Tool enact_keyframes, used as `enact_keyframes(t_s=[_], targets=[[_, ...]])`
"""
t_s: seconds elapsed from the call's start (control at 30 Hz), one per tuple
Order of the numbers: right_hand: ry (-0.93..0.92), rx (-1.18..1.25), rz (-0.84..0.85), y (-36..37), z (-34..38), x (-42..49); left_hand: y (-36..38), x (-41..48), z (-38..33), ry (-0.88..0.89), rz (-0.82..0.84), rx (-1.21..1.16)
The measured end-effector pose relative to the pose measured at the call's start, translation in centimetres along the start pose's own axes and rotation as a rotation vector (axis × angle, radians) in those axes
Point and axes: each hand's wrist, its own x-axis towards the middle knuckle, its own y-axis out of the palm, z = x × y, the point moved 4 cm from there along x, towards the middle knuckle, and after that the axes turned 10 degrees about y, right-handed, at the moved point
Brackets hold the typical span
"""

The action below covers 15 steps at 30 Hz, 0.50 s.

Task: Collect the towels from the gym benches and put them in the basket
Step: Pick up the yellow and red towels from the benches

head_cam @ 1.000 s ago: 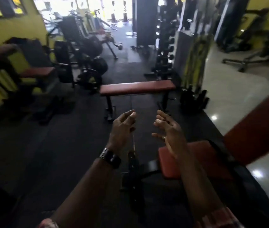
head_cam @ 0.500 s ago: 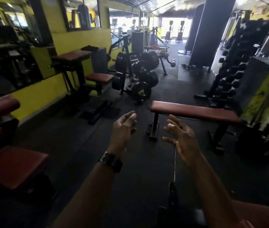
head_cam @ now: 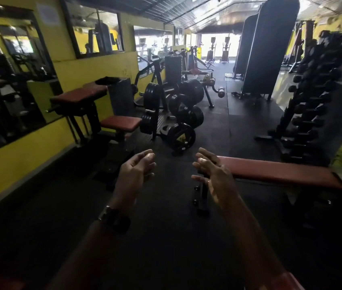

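Observation:
My left hand [head_cam: 136, 172] and my right hand [head_cam: 212, 174] are held out in front of me, palms turned toward each other, fingers loosely curled and apart, holding nothing. A flat red bench [head_cam: 279, 171] stands just right of my right hand, its pad bare. A red preacher-curl bench [head_cam: 82, 95] with its red seat [head_cam: 121, 123] stands at the left wall. A dark bundle [head_cam: 108, 80], possibly a towel, lies on the black box behind it. No basket is in view.
Stacked black weight plates [head_cam: 179, 135] on a rack lie ahead on the dark rubber floor. A dumbbell rack [head_cam: 310, 105] stands at the right. Yellow wall with mirrors [head_cam: 15, 84] runs along the left. Black pillars [head_cam: 266, 49] rise at the far right-centre.
My view has swung left and lifted: the flat bench slid from centre to the right, and the left wall benches came into view. Both hands stay out in front, empty.

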Motion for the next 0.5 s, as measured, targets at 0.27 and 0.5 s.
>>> enact_keyframes(t_s=[0.27,0.5], targets=[[0.024,-0.018,-0.038,1.3,0.1,14.3,0.5,14.7,5.6,-0.052,-0.029,-0.042],[-0.028,-0.031,-0.147,2.1,1.7,32.0,3.2,32.4,12.0,-0.086,0.038,-0.087]])
